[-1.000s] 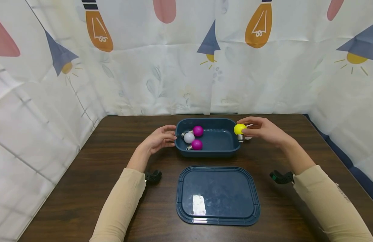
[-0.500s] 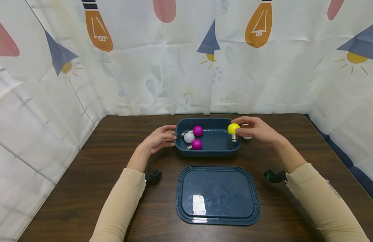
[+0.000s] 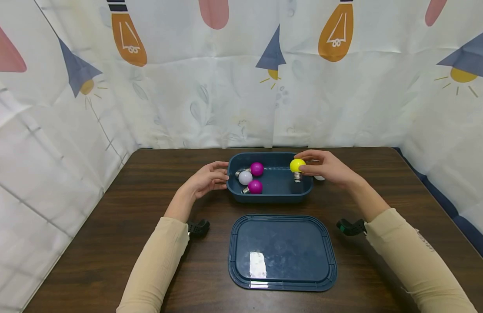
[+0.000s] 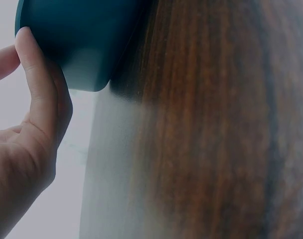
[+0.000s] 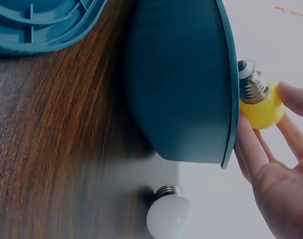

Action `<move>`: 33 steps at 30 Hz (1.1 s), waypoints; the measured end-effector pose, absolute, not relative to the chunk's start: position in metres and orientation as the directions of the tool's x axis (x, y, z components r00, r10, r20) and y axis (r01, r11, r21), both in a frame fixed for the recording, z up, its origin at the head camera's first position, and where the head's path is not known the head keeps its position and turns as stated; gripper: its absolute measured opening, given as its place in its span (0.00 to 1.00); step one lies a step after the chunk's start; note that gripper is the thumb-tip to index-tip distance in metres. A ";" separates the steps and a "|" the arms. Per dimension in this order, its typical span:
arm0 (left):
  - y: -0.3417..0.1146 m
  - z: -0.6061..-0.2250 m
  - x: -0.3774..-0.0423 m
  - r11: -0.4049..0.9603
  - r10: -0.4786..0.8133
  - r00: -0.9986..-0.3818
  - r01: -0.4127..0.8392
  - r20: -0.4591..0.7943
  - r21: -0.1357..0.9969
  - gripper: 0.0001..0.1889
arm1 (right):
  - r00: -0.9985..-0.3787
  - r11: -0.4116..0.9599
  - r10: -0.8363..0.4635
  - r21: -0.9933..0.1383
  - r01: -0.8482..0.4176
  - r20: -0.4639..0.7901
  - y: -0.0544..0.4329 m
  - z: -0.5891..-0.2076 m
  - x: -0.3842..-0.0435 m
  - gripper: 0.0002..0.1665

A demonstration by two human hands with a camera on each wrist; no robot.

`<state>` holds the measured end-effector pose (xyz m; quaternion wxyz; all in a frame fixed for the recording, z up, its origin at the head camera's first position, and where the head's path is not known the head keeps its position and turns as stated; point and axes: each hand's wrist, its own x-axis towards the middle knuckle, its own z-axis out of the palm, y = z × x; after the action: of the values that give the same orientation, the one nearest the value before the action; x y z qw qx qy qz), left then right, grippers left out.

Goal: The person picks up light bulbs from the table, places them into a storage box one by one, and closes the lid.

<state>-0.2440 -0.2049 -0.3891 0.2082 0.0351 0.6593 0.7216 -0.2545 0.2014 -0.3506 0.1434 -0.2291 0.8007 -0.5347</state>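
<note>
My right hand (image 3: pixel 328 167) pinches a yellow light bulb (image 3: pixel 297 165) by its globe, metal screw base pointing down, over the right end of a dark blue rectangular bin (image 3: pixel 278 198). In the right wrist view the yellow bulb (image 5: pixel 265 110) shows just above the bin's rim. At the bin's left end, the fingers of my left hand (image 3: pixel 202 179) touch the outer wall, not gripping it; the left wrist view shows a fingertip against the bin (image 4: pixel 86 45). Inside the bin's left half lie a white bulb (image 3: pixel 245 178) and two magenta bulbs, one behind (image 3: pixel 257 168) and one in front.
On the table outside the bin's right end lies another white bulb (image 5: pixel 167 216), mostly hidden behind my right hand in the head view. A dark blue lid (image 3: pixel 282 252) lies flat in front of the bin. A printed curtain (image 3: pixel 225 100) hangs behind the table.
My right hand has moved left with the yellow bulb, from beside the bin's right rim to over its inside. The left hand and the bin have stayed in place.
</note>
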 end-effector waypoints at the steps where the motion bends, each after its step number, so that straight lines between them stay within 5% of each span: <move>1: -0.205 -0.389 -0.244 -0.044 0.347 -0.911 -0.254 -0.223 0.966 0.32 | -0.855 0.321 -0.519 -0.923 -0.212 0.016 0.200 -0.351 -0.255 0.26; 33: -0.206 -0.390 -0.245 -0.044 0.353 -0.910 -0.251 -0.220 0.967 0.31 | -0.856 0.308 -0.516 -0.934 -0.180 -0.005 0.167 -0.357 -0.262 0.26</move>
<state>-0.2448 -0.2056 -0.3904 0.2091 0.0386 0.6591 0.7213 -0.2621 0.1674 -0.3569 0.1540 -0.2193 0.7938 -0.5460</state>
